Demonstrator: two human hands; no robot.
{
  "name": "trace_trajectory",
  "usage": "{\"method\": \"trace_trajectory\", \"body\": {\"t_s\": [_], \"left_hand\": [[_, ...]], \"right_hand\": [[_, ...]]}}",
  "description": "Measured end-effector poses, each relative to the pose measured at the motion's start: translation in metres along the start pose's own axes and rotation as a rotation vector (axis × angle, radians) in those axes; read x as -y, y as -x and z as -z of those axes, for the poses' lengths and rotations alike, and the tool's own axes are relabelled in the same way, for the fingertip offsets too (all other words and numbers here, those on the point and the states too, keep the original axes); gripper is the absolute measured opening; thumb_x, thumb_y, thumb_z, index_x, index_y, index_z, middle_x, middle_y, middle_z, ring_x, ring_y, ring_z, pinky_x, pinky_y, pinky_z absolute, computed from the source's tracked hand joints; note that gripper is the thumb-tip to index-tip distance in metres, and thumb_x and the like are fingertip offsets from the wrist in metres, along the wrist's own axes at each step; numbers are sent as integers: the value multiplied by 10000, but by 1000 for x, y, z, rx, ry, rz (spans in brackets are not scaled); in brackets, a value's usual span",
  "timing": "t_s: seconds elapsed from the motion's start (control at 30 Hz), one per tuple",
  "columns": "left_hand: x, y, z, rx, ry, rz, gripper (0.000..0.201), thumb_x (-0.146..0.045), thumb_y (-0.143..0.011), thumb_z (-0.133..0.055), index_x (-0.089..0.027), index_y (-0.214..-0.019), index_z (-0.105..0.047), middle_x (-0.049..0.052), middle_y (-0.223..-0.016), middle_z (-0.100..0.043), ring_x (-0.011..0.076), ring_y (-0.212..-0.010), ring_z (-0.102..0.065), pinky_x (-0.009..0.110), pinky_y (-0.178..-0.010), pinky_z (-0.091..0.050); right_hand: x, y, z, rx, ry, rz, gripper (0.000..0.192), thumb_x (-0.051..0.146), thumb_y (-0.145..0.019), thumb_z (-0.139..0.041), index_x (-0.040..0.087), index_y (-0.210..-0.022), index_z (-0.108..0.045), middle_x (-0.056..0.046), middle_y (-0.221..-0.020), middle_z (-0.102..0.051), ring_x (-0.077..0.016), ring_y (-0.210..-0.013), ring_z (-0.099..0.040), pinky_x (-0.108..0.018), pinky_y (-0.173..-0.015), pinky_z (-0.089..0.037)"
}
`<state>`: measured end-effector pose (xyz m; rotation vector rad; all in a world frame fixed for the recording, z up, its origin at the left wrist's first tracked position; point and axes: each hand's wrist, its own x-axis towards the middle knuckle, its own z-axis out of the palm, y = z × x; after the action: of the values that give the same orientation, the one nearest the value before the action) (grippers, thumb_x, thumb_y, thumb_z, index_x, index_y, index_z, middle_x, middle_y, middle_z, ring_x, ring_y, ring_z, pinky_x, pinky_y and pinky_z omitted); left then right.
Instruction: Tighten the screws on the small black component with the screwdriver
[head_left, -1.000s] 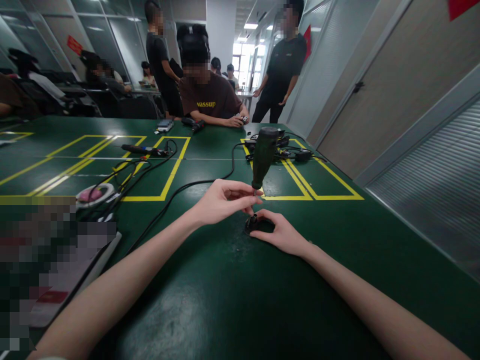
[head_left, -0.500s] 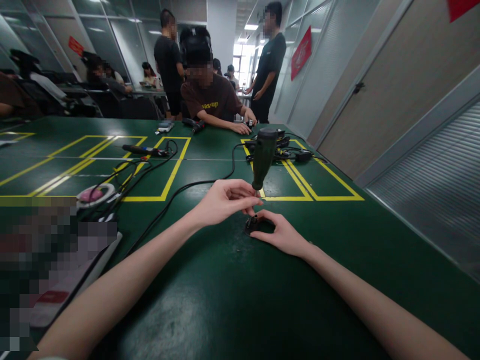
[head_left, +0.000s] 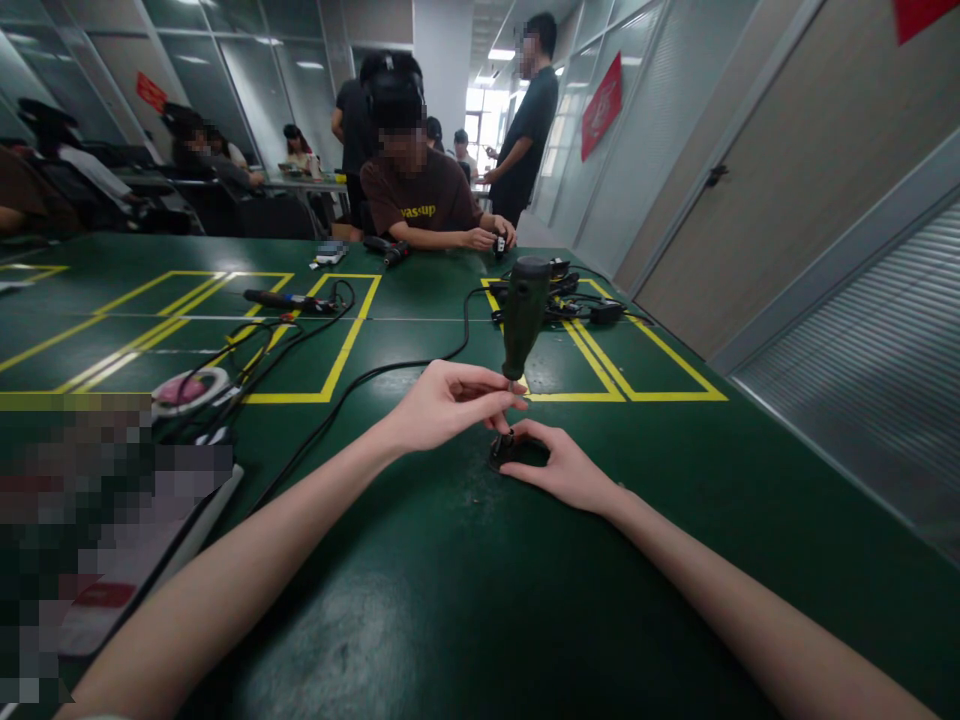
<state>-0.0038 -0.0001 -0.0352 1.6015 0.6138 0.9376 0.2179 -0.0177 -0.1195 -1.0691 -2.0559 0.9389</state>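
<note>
My left hand (head_left: 461, 400) pinches the thin shaft of a screwdriver (head_left: 526, 310) just below its dark green handle. The screwdriver stands nearly upright, handle up, its tip hidden behind my fingers. Beneath it on the green table lies a small dark part (head_left: 500, 450), too small and shaded for me to name. My right hand (head_left: 559, 462) steadies this part from the right, thumb and index finger curved round with their tips at its edge. Both hands are close together, the left one slightly higher.
Tangled black cables (head_left: 559, 295) and an adapter (head_left: 606, 312) lie beyond the screwdriver. To the left are a pen-like corded tool (head_left: 291, 300), a roll of tape (head_left: 191, 390) and a blurred-out flat item (head_left: 150, 560). Opposite, a person (head_left: 420, 200) handles a small object beside a power drill (head_left: 386, 248).
My hands and the small part stay nearly still, and the screwdriver handle leans very slightly leftward. The person opposite has raised a hand to the small object; people behind have shifted.
</note>
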Motion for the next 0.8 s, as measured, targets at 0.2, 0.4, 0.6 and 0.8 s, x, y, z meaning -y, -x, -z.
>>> {"method": "trace_trajectory", "body": {"t_s": [0.2,0.4,0.6,0.8], "left_hand": [[3,0,-1,-11,26,4,214,-282,-815,-799,-91,-903,-758,105,-889,-811,123,-640,-719,246,-672,-614],[5,-1,-1,-17,42,4,240,-292,-780,-837,-106,-872,-717,65,-788,-781,131,-622,-725,239,-642,-602],[5,-1,0,-14,51,-3,257,-299,-778,-841,-102,-893,-721,83,-820,-795,133,-619,-725,240,-638,-600],[1,0,0,-6,35,-1,212,-258,-828,-780,-85,-950,-770,120,-929,-817,122,-637,-717,243,-662,-611]], "right_hand": [[-1,0,0,1,-12,-1,216,335,-852,-775,212,-1001,-681,-45,-980,-770,-245,-940,-728,-412,-914,-573],[0,0,0,3,-10,-5,208,323,-851,-776,216,-1002,-684,-48,-982,-772,-247,-941,-728,-418,-907,-577],[2,0,0,6,-7,-2,197,317,-855,-773,213,-997,-684,-44,-976,-769,-244,-936,-727,-415,-908,-574],[2,0,0,3,-6,-1,197,323,-850,-782,214,-984,-686,-44,-972,-770,-242,-930,-727,-410,-907,-578]]}}
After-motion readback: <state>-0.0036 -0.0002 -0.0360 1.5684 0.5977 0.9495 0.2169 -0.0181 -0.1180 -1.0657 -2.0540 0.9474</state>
